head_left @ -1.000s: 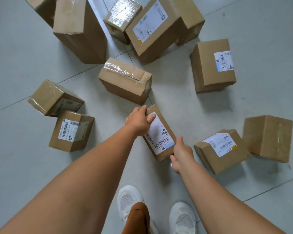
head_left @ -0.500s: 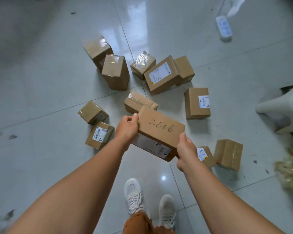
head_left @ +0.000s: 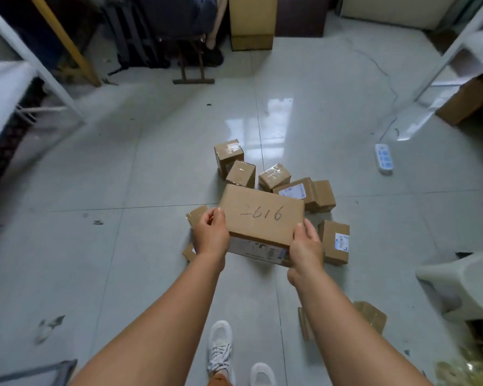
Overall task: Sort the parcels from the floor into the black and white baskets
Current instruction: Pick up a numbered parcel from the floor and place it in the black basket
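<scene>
I hold a brown cardboard parcel (head_left: 260, 215) with "2616" handwritten on its top and a printed label on its near side. My left hand (head_left: 211, 234) grips its left end and my right hand (head_left: 306, 247) grips its right end, lifting it above the floor. Below and behind it several other brown parcels lie scattered on the pale tiles, among them a labelled one (head_left: 333, 242) at the right and a taped one (head_left: 273, 176) further back. No black or white basket shows clearly.
A white plastic stool (head_left: 466, 282) stands at the right. A white power strip (head_left: 384, 158) with its cord lies on the floor further back. White metal shelf frames (head_left: 53, 79) flank both sides. A tall cardboard box (head_left: 253, 20) stands at the back. My white shoes (head_left: 221, 346) are below.
The parcel came up off the floor in both hands and turned so its handwritten side faces up. My view rose from the parcels to take in the room.
</scene>
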A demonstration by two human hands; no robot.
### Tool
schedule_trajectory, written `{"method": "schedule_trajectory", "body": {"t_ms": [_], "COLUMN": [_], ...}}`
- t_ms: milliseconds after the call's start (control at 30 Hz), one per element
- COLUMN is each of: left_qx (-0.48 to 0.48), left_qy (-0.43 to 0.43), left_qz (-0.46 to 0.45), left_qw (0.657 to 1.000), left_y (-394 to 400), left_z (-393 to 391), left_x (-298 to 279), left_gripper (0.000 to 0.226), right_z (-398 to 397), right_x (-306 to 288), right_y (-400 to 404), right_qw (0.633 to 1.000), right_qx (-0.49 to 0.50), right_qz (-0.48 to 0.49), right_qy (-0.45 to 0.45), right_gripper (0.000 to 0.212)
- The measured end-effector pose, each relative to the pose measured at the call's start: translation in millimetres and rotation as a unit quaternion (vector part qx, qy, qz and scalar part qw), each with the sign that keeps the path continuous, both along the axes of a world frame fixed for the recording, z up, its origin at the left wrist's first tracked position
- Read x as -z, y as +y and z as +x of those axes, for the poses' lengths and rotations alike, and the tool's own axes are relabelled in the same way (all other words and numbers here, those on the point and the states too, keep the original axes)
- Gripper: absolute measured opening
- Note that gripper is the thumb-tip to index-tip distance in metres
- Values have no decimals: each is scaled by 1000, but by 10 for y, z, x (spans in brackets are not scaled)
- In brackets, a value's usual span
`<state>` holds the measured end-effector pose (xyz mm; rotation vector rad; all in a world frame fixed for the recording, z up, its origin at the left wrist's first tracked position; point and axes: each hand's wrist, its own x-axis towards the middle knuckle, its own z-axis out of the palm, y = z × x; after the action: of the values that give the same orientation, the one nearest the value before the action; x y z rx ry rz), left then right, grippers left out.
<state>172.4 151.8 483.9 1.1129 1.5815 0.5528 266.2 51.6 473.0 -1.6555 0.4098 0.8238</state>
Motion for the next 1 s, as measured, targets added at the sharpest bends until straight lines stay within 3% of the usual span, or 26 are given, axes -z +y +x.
{"method": "schedule_trajectory", "body": {"t_ms": [400,600,700,833,1000], "left_qx": [-208,-289,-330,-380,-439], "left_qy": [-51,-46,-46,-55,-56], "left_qz": [121,176,195,208,232], "left_qw": [969,940,922,900,866], "left_y": [-241,-337,-389,-514,-766], "left_z": [-1094,-1830,-2268,-2877,-3669], "left_x": [-1245,-1728,-1904,-2112,-2352], "left_gripper": [22,19,21,28,19], "right_z": [-809,-1504,-1895,-2493,-3310], "right_x": [-1337,-1699,-1886,-2075,-2278], "right_y": [295,521,609,657,609], "right_qw": [975,951,933,904,872], "right_qx": [-178,-258,-298,-361,-423], "right_qz": [116,140,180,212,235], "right_qy": [-63,-95,-90,-84,-77], "right_gripper": [31,48,20,27,22]}}
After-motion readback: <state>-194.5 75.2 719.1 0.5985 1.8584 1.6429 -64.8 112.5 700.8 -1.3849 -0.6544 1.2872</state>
